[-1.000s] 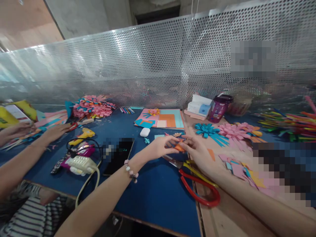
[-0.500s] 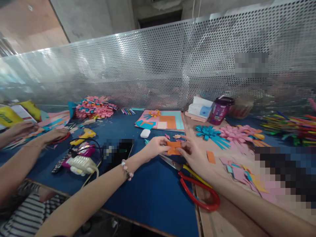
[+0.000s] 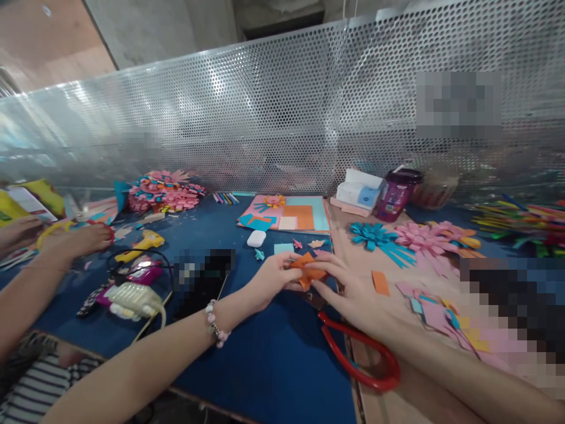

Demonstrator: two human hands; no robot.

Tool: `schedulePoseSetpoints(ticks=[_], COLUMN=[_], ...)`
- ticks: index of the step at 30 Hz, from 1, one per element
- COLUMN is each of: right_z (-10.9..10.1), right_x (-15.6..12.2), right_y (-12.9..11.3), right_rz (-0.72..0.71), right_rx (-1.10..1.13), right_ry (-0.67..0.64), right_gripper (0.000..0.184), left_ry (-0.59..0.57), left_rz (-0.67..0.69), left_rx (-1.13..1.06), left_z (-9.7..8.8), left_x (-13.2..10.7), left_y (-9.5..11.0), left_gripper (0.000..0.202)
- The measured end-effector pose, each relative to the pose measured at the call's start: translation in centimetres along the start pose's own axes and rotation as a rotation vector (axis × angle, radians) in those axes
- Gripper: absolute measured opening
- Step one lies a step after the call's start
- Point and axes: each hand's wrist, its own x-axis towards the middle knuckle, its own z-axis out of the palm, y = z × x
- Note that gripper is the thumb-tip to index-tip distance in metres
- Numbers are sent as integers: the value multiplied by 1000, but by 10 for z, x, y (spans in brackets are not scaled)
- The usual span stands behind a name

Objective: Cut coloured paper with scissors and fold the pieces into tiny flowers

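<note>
Both my hands meet over the middle of the blue table (image 3: 273, 353) on a small piece of orange paper (image 3: 309, 270). My left hand (image 3: 271, 278) pinches its left side, fingers closed. My right hand (image 3: 346, 285) grips its right side with curled fingers. The paper looks folded or bent between them. Red-handled scissors (image 3: 362, 362) lie just under my right wrist. A loose orange strip (image 3: 379, 282) rests to the right of my right hand.
Another person's hands (image 3: 77, 240) work at the far left near a glue gun (image 3: 141, 244) and power adapter (image 3: 130, 297). Paper flowers (image 3: 165, 191), coloured sheets (image 3: 291, 215), a tissue box (image 3: 357, 191), a purple cup (image 3: 397, 194) and a perforated metal screen (image 3: 282, 118) stand behind.
The orange paper went from lying flat between my fingers to being lifted and bent. My hands drew slightly nearer to me. The other person's hand at the left shifted.
</note>
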Motion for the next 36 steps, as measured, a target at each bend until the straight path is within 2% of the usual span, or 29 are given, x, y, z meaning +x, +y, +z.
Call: schedulePoseSetpoints(ticks=[4,11,18,21,28,36], right_z=[-1,-1,-2,-2,-3,0], right_x=[1,3,2,1,1,2], right_y=[-3,0,-6,-6,-8,-2], right_rz=[-8,92,278,296,297,308], right_rx=[-21,142,392,458,476,426], right_ry=[-5,71,68,58,45,73], right_gripper=[29,16,18,16,13,20], left_ry=[46,12,54,70,83,68], left_rz=[0,-4,191,230,282,266], left_rx=[-47,-71,297,351,434,336], left_z=[1,5,6,5,3,6], left_x=[-3,-6,-8,-8,-8,-8], left_y=[0,0,3,0,-1,-4], left_gripper=[19,21,43,45,33,31])
